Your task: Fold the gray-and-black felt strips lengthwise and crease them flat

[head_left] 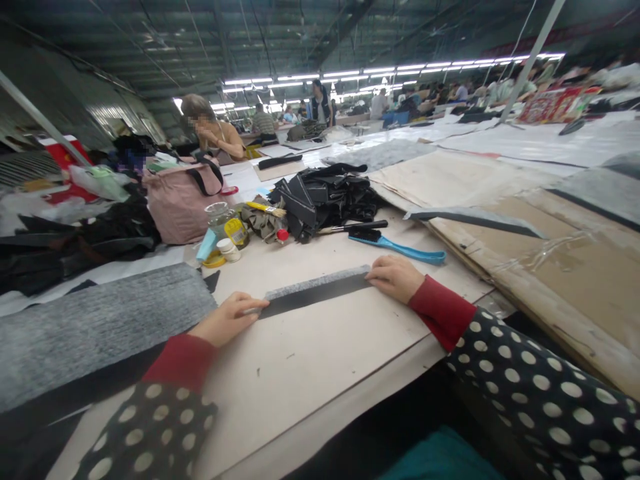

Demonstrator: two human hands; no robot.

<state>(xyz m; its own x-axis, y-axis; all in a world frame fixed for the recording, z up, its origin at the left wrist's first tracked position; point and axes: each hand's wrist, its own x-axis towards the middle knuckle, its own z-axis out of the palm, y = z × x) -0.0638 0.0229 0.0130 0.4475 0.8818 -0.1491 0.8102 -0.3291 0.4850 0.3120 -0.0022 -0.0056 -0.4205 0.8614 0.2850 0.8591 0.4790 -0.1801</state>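
A narrow strip of material (pixel 320 291), black along the near side and speckled grey along the far side, stretches over the pale work board (pixel 300 373). At its left end, my left hand (pixel 231 319) grips the strip between thumb and fingers. My right hand (pixel 395 277) pinches the other end, the fingertips covering that corner. A blue-handled brush (pixel 400 249) with black bristles lies just beyond my right hand. Left of my left hand is a large grey, felt-like sheet (pixel 100 327) with a black border.
Behind the strip are a heap of black cut pieces (pixel 330 197), a glass jar (pixel 218 215), a yellow-handled paintbrush (pixel 265 209) and a pink bag (pixel 183 203). Cardboard sheets (pixel 575 267) rise at right, with another grey-black strip (pixel 480 219) on them. A co-worker (pixel 213 130) sits across the table.
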